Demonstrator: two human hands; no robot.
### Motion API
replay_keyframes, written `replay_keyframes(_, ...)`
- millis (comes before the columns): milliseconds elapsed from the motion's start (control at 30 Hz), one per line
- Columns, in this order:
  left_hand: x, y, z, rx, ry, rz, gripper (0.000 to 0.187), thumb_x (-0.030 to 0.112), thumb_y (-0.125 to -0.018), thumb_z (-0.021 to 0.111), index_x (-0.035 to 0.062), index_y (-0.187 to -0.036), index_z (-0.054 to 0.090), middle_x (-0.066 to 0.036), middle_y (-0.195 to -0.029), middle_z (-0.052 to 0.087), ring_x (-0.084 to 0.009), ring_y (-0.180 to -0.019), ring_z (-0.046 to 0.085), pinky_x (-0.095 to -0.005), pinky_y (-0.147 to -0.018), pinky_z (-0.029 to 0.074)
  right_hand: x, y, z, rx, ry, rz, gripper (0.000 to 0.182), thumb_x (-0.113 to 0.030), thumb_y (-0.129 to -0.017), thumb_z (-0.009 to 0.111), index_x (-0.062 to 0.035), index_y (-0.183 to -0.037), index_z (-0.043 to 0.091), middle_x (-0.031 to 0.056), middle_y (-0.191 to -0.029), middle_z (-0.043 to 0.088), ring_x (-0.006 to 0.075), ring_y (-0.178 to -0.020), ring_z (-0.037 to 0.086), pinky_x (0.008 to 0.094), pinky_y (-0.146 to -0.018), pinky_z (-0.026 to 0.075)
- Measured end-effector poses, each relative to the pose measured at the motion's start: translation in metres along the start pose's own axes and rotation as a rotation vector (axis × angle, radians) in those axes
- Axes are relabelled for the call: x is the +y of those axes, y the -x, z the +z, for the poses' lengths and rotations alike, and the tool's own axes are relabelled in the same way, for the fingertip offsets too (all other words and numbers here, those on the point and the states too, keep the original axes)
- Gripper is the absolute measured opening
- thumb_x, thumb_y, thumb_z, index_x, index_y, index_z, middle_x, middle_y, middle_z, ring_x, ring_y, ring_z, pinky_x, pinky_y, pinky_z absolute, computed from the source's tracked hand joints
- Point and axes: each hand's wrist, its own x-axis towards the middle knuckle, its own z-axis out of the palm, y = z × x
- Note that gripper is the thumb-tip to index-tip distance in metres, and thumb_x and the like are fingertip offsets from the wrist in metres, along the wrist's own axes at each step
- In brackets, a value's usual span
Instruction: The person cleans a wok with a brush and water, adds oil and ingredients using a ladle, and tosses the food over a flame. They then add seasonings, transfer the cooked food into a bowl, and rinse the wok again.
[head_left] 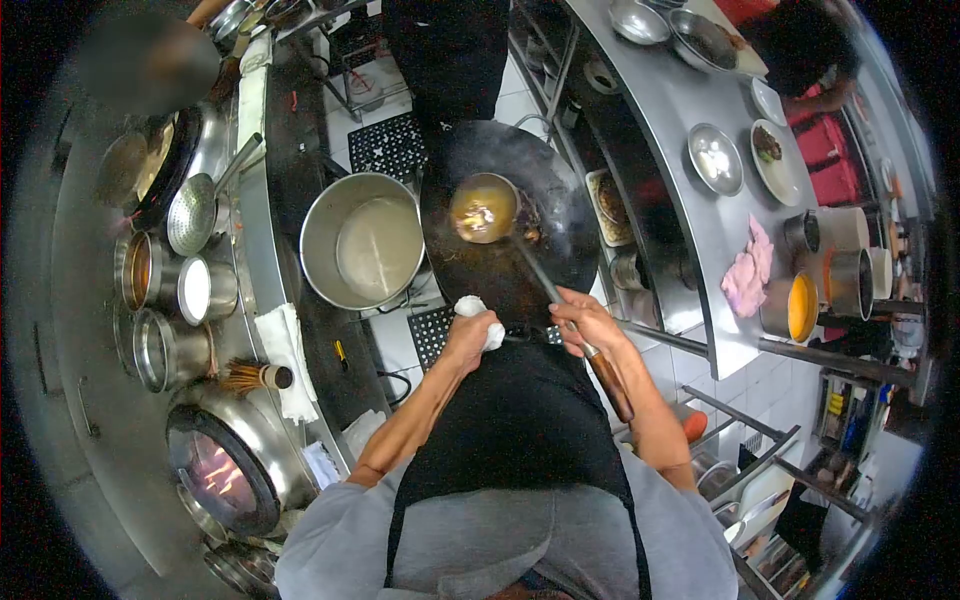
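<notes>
A blackened wok (pixel 565 190) is in front of me, with faint steam over it. My right hand (pixel 590 322) is closed round the metal shaft of a ladle (pixel 484 210), whose wooden grip lies along my forearm. The ladle's bowl is over the wok and holds brownish-yellow liquid; dark bits of food show beside it. My left hand (pixel 468 342) is closed on a folded white cloth (pixel 492 312) at the wok's near edge. Whether a wok handle lies under the cloth is hidden. Left of the wok is a deep metal pot (pixel 318 225) with cloudy liquid inside.
At left, a lit burner (pixel 220 475), metal containers (pixel 150 350), a perforated skimmer (pixel 190 215) and a bamboo brush (pixel 258 376) line the range. The right counter (pixel 680 190) bears bowls (pixel 716 160), a pink cloth (pixel 748 270) and sauce tubs (pixel 800 308). Other people stand nearby.
</notes>
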Motion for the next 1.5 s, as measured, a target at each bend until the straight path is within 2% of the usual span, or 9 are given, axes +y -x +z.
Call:
replay_keyframes(133, 0.007, 0.003, -0.015, 0.034, 0.041, -0.1, 0.004, 0.005, -0.076, 0.059, 0.002, -0.075, 0.057, -0.008, -0.065, 0.058, -0.0192, -0.054, 0.058, -0.0306, -0.047, 0.046, 0.006, 0.0, -0.01, -0.326, -0.666, 0.161, 0.009, -0.009, -0.094, 0.051, -0.0104, -0.101, 0.047, 0.0002, -0.07, 0.046, 0.0018, -0.038, 0.034, 0.0206, -0.027, 0.031)
replay_keyframes(400, 0.022, 0.019, -0.021, 0.058, 0.058, -0.091, 0.006, 0.003, -0.077, 0.058, 0.0046, -0.072, 0.055, -0.004, -0.063, 0.055, -0.0159, -0.052, 0.054, -0.0301, -0.045, 0.041, -0.014, 0.019, -0.061, 0.017, -0.125, -0.006, 0.035, -0.009, -0.089, 0.053, -0.0049, -0.123, 0.047, -0.0008, -0.067, 0.044, 0.0051, -0.037, 0.038, 0.0219, -0.029, 0.032)
replay_keyframes(500, 0.024, 0.017, -0.019, 0.063, 0.042, -0.028, 0.007, 0.002, -0.076, 0.058, 0.0058, -0.071, 0.054, -0.003, -0.062, 0.053, -0.0151, -0.05, 0.053, -0.03, -0.044, 0.04, -0.009, 0.01, -0.066, 0.258, 0.443, -0.083, 0.05, -0.011, -0.09, 0.053, -0.0025, -0.137, 0.038, -0.0031, -0.053, 0.038, 0.0088, -0.037, 0.04, 0.0269, -0.032, 0.036)
replay_keyframes(600, 0.023, 0.005, -0.017, 0.043, 0.038, -0.001, 0.008, 0.0, -0.074, 0.058, 0.0064, -0.071, 0.054, -0.002, -0.062, 0.052, -0.0141, -0.049, 0.051, -0.0295, -0.044, 0.038, -0.007, 0.005, -0.053, 0.231, 0.591, -0.072, 0.051, -0.011, -0.09, 0.052, -0.0024, -0.138, 0.038, -0.003, -0.053, 0.039, 0.0089, -0.037, 0.04, 0.0274, -0.032, 0.036)
replay_keyframes(800, 0.012, -0.009, 0.002, 0.078, -0.026, 0.045, 0.007, 0.002, -0.073, 0.06, 0.0055, -0.072, 0.053, -0.002, -0.063, 0.051, -0.0143, -0.05, 0.052, -0.0314, -0.043, 0.041, 0.018, 0.01, -0.021, 0.036, 0.014, 0.046, 0.039, -0.009, -0.091, 0.052, -0.0043, -0.128, 0.042, -0.001, -0.065, 0.042, 0.0065, -0.037, 0.036, 0.0242, -0.03, 0.035)
replay_keyframes(900, 0.006, -0.007, 0.004, 0.067, -0.028, 0.038, 0.007, 0.003, -0.074, 0.059, 0.0075, -0.072, 0.054, -0.002, -0.061, 0.052, -0.0152, -0.048, 0.052, -0.0307, -0.041, 0.038, 0.01, 0.024, -0.001, -0.128, -0.306, 0.15, 0.016, -0.01, -0.093, 0.051, -0.0096, -0.109, 0.047, -0.0015, -0.069, 0.044, 0.0036, -0.037, 0.035, 0.0215, -0.028, 0.031)
replay_keyframes(1033, -0.002, -0.006, 0.003, 0.043, 0.007, -0.051, 0.006, 0.003, -0.075, 0.06, 0.0069, -0.073, 0.055, -0.003, -0.062, 0.054, -0.016, -0.049, 0.054, -0.0304, -0.042, 0.04, 0.025, 0.024, -0.003, -0.241, -0.541, 0.148, 0.023, -0.01, -0.095, 0.049, -0.0141, -0.117, 0.047, -0.0012, -0.071, 0.045, 0.002, -0.038, 0.034, 0.0202, -0.028, 0.032)
replay_keyframes(1167, -0.01, -0.002, -0.001, -0.019, 0.09, -0.163, 0.004, 0.006, -0.082, 0.058, 0.0048, -0.078, 0.056, -0.004, -0.066, 0.055, -0.0164, -0.054, 0.056, -0.0299, -0.046, 0.042, 0.009, 0.044, -0.003, -0.263, -0.538, 0.038, 0.038, -0.008, -0.094, 0.047, -0.008, -0.132, 0.041, 0.001, -0.073, 0.044, 0.0018, -0.038, 0.032, 0.0189, -0.028, 0.033)
replay_keyframes(1500, -0.022, 0.033, 0.027, -0.06, 0.049, -0.266, 0.008, 0.013, -0.079, 0.057, 0.0102, -0.073, 0.053, -0.005, -0.063, 0.057, -0.0175, -0.052, 0.057, -0.0313, -0.046, 0.048, -0.048, 0.128, -0.112, 0.009, -0.535, -0.381, 0.039, -0.009, -0.092, 0.052, -0.0054, -0.127, 0.036, 0.0023, -0.073, 0.047, 0.0057, -0.038, 0.035, 0.0224, -0.028, 0.033)
